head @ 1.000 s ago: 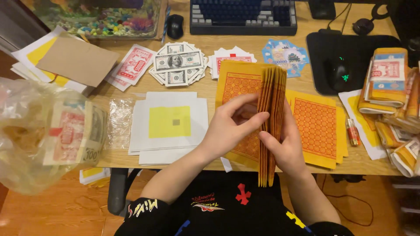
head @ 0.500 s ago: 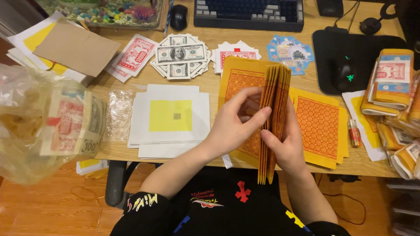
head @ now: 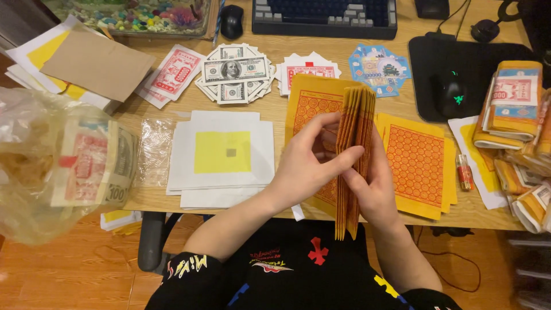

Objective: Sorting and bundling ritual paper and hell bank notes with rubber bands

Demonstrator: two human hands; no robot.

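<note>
**Barely any change: the orange sheaf stays upright between both hands**

Since a second ago, the sheaf of orange paper sheets (head: 354,161) has kept its place, standing on edge over the desk's (head: 275,112) front edge; the left hand (head: 307,158) has shifted only slightly, its fingers closed on the near face with the thumb pressing across the edges; the right hand (head: 376,186) remains cupped behind, gripping the far side; flat orange sheets (head: 416,163) lie beneath and just beside it; so the sorting looks mid-course, with nothing yet laid down.
</note>
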